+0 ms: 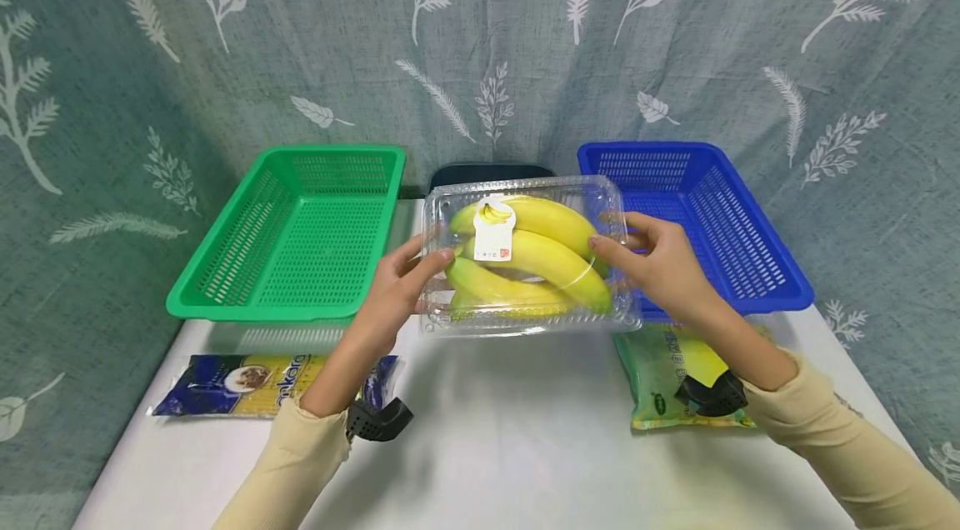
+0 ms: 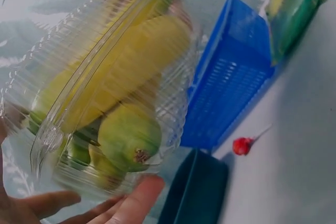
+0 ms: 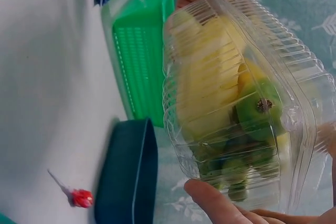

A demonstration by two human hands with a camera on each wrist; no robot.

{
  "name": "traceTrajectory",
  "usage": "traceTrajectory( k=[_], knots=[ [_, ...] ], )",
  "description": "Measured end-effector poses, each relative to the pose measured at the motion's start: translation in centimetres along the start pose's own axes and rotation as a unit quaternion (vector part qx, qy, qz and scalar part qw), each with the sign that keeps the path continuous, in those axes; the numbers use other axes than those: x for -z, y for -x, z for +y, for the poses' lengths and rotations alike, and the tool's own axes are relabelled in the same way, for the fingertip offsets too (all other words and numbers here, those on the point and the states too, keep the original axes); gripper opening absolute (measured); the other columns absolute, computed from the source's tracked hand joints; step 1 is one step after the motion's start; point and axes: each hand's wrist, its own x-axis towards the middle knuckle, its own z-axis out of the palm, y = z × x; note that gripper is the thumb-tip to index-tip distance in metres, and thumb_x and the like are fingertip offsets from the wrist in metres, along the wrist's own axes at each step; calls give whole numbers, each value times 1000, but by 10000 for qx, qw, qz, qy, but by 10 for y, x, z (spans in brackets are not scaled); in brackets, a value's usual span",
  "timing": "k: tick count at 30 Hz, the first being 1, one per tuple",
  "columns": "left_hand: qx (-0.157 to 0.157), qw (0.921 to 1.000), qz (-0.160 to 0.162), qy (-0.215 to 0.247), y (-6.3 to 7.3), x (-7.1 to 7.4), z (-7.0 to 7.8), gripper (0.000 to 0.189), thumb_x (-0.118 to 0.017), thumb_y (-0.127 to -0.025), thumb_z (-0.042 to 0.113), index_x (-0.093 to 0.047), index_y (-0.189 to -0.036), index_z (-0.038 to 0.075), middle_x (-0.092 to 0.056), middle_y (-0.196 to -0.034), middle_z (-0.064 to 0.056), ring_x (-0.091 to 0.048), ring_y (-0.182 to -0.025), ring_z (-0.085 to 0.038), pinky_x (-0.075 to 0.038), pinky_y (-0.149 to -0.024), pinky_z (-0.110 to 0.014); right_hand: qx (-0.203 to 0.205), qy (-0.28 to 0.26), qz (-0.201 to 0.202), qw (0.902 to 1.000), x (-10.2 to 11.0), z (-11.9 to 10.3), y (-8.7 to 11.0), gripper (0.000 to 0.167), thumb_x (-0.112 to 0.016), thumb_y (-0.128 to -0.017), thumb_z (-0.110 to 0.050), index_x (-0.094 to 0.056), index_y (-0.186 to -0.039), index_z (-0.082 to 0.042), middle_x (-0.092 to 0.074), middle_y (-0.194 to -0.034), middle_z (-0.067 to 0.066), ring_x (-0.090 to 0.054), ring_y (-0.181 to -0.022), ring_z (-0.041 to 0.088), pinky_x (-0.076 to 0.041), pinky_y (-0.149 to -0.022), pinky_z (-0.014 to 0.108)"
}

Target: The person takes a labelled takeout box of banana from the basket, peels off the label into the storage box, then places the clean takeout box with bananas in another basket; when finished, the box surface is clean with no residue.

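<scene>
A clear plastic clamshell box of yellow bananas with greenish ends is held up over the table, its lid closed. A white label with a banana picture is on the lid. My left hand grips the box's left end, thumb on top. The other end is in my right hand, thumb likewise on the lid. In both wrist views, fingers show at the underside of the box, and the bananas' tips face the cameras through the ribbed plastic.
A green basket stands at the back left, a blue basket at the back right. Between them is a dark teal bin. A pasta pack lies left, a green-yellow bag right. A small red object sits near the bin.
</scene>
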Motion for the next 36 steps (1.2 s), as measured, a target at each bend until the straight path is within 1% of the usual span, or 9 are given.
traceTrajectory(
  k=[5,7,12,19,22,27,29,32,36],
  knots=[
    [160,9994,32,-297,6,6,-6,65,-62,-97,38,-41,-153,14,-57,-138,-19,-67,-106,-35,-59,-72,-40,-180,-78,60,9998,-11,6,4,60,-70,-95,-31,-50,-141,2,-67,-100,16,-72,-70,24,-48,-46,27],
    [274,9988,35,-399,8,8,-9,70,-62,-97,38,-36,-155,10,-52,-142,-20,-65,-109,-36,-58,-74,-40,-234,-17,102,9997,-16,9,5,52,-71,-94,-32,-55,-130,3,-63,-88,11,-69,-66,19,-46,-46,29],
    [572,9965,55,-603,14,12,-19,74,-60,-99,41,-30,-157,7,-46,-147,-21,-56,-122,-35,-56,-80,-41,-408,6,54,9992,-29,19,5,44,-72,-93,-36,-60,-115,0,-69,-89,7,-66,-75,11,-55,-56,32],
    [684,9950,35,-729,22,11,-44,66,-58,-99,44,-39,-154,11,-52,-142,-19,-51,-127,-33,-53,-84,-44,-886,495,-138,9947,-41,35,12,81,-67,-95,-44,-35,-151,6,-63,-117,24,-66,-99,26,-56,-70,34],
    [731,9937,73,-844,25,8,-53,62,-59,-99,44,-45,-150,12,-54,-140,-19,-56,-116,-30,-53,-79,-37,-1104,602,-192,9919,-45,42,16,86,-66,-95,-46,-30,-152,8,-51,-139,31,-59,-119,37,-54,-89,46],
    [822,9914,95,-1011,30,7,-62,52,-58,-100,43,-53,-142,13,-60,-129,-17,-56,-90,-19,-49,-69,-31,-1181,930,-281,9882,-51,51,23,87,-63,-95,-52,-33,-151,7,-45,-143,33,-50,-128,44,-44,-100,58],
    [841,9918,68,-957,31,6,-65,48,-59,-100,43,-56,-137,12,-63,-120,-16,-56,-79,-17,-50,-66,-31,-1152,1031,-266,9876,-53,54,26,83,-62,-96,-52,-37,-149,7,-48,-141,33,-53,-125,44,-45,-99,58],
    [896,9927,49,-806,32,5,-68,44,-60,-100,41,-58,-132,10,-65,-107,-14,-61,-75,-17,-52,-65,-33,-1100,1026,-275,9882,-57,59,28,64,-63,-96,-48,-53,-131,4,-62,-118,27,-64,-99,35,-55,-80,46],
    [1093,9916,6,-686,34,4,-73,41,-60,-101,36,-58,-130,6,-67,-95,-12,-63,-70,-18,-53,-63,-32,-1109,743,-330,9905,-64,67,29,46,-65,-96,-43,-59,-111,0,-65,-98,15,-62,-76,22,-52,-59,34]
  ],
)
